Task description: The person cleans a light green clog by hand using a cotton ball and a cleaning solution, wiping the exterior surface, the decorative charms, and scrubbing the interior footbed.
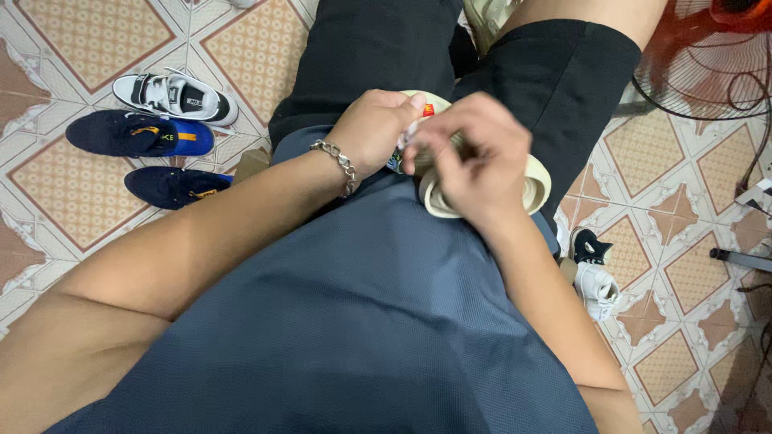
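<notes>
Your blue shirt [362,321] fills the foreground; beyond it, on your lap, lies the cream shoe [537,186]. Your left hand [371,128] grips it, your right hand [470,153] pinches something small, probably a lace. You seem mid-lacing; next needs careful pulling.

Patterned tile floor [88,32] carries everything. White-and-black sneaker [174,97] is the landmark: navy-and-blue sneaker [138,134] just below it, second navy sneaker [175,186] lower still, small white shoe [597,288] and fan base [708,60] well right.
</notes>
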